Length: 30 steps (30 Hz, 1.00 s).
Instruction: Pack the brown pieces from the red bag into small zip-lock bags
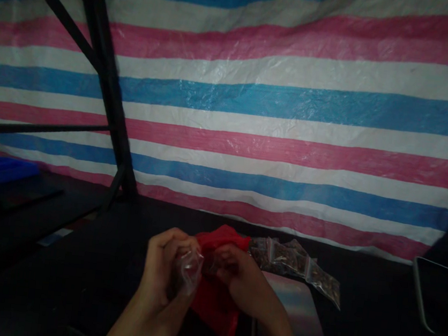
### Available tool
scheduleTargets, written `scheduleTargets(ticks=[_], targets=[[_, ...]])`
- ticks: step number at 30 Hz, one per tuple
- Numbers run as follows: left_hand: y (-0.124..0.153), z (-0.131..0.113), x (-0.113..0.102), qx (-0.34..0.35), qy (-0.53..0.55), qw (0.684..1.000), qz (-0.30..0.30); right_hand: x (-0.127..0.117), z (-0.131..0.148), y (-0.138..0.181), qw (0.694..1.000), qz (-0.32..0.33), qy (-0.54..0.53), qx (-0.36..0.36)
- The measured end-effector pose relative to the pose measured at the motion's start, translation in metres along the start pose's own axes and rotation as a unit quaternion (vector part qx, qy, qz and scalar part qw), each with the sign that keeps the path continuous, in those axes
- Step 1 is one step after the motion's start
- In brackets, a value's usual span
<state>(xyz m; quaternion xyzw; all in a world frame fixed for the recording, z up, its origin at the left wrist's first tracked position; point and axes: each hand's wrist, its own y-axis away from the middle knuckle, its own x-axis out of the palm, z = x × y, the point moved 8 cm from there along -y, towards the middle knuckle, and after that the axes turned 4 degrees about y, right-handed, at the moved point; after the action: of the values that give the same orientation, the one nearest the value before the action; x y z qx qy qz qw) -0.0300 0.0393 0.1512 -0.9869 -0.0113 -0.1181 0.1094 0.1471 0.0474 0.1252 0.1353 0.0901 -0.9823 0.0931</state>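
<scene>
A person's two bare hands work close together over a black tabletop (370, 308), w/ a small clear plastic bag (191, 271) held up in the L hand (164, 282). The L grip is closed, fingers and thumb pinching the bag's crumpled film, w/ part of it poking out twd the R side; what's in it, if anything, is too dim to tell. The R hand (245, 283), fingers curled, reaches in at the upper part of a red bag (216, 310), which lies rumpled behind and below both hands, one corner hanging twd the viewer. Whether the R fingertips pinch anything can't be told in the low light, and the red bag's contents are likewise hidden. Just beyond the R wrist, a row of small clear packets (288, 259) overlaps on the table, each w/ brown, dried-looking bits showing thru the plastic; the packet at the far R end (324, 284) slants twd the viewer. A flat silvery panel (293, 300) sits under the R forearm, nr the packets. Far R, a dark rectangular object w/ a pale rim (419, 290) stands well apart from the hands. In the bkgd, a striped tarp (280, 101) in blue, white & pink hangs behind a black metal frame (107, 76), w/ a bright blue item (3, 170) at far L.
</scene>
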Motion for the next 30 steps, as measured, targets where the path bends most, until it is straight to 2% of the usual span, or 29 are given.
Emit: scheduleTargets(ticks=[1, 2, 4, 8, 11, 15, 19, 22, 25, 30], targets=[[0.004, -0.002, 0.017, 0.036, -0.013, 0.999, 0.026, -0.003, 0.001, 0.001, 1.000, -0.002, -0.004, -0.003], [0.007, 0.002, 0.031, 0.036, -0.030, 0.998, 0.045, -0.007, 0.002, 0.003, 1.000, -0.007, -0.006, -0.004], [0.008, 0.014, 0.043, 0.032, -0.039, 0.997, 0.052, -0.020, 0.003, 0.007, 1.000, -0.031, -0.003, -0.001], [0.000, 0.046, 0.041, 0.023, -0.046, 0.997, 0.051, -0.045, 0.010, 0.016, 0.997, -0.073, 0.018, 0.016], [-0.003, 0.066, 0.039, 0.034, -0.056, 0.997, 0.050, -0.050, 0.020, 0.021, 0.997, -0.071, 0.025, 0.024], [-0.002, 0.077, 0.046, 0.040, -0.064, 0.994, 0.080, -0.038, 0.033, 0.022, 0.997, -0.040, 0.063, 0.025], [-0.002, 0.080, 0.044, 0.020, -0.062, 0.995, 0.073, -0.030, 0.041, 0.019, 0.982, -0.076, 0.173, -0.009], [0.000, 0.085, 0.043, -0.001, -0.061, 0.994, 0.093, -0.024, 0.046, 0.014, 0.968, -0.090, 0.230, -0.048], [0.002, 0.090, 0.039, -0.024, -0.023, 0.995, 0.090, -0.014, 0.048, 0.009, 0.971, -0.062, 0.219, -0.075], [0.005, 0.094, 0.039, -0.069, 0.101, 0.988, 0.098, -0.001, 0.048, 0.006, 0.974, -0.032, 0.196, -0.104]])
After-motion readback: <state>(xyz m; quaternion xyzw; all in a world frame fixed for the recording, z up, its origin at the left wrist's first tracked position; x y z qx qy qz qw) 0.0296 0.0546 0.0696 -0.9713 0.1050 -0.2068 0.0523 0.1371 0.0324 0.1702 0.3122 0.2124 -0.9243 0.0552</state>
